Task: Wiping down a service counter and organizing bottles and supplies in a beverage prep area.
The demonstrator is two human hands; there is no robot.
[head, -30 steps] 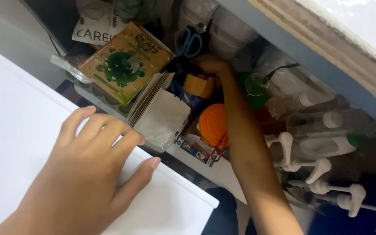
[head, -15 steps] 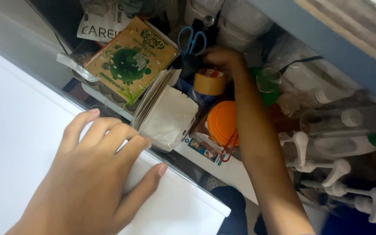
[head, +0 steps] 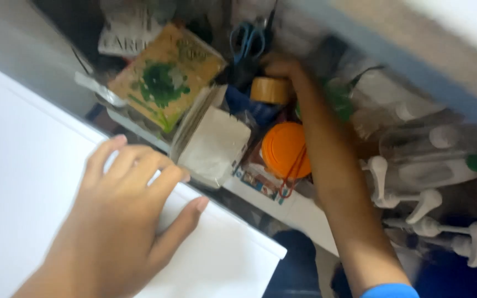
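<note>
My left hand lies flat on a white panel, fingers spread near its edge and holding nothing. My right hand reaches deep into a cluttered shelf. Its fingers are by a tan tape roll and just below blue-handled scissors. The picture is blurred and the fingertips are hidden among the things, so I cannot tell whether the hand grips anything. My right forearm crosses beside an orange round lid.
A yellow-and-green box leans at the shelf's left, with a white paper packet beside it. Several white pump bottles lie at the right. A white tray edge runs under the orange lid.
My right hand has stayed by the tape roll, shifting slightly toward the scissors. My left hand has kept its place on the white panel. The view has moved closer and blurred.
</note>
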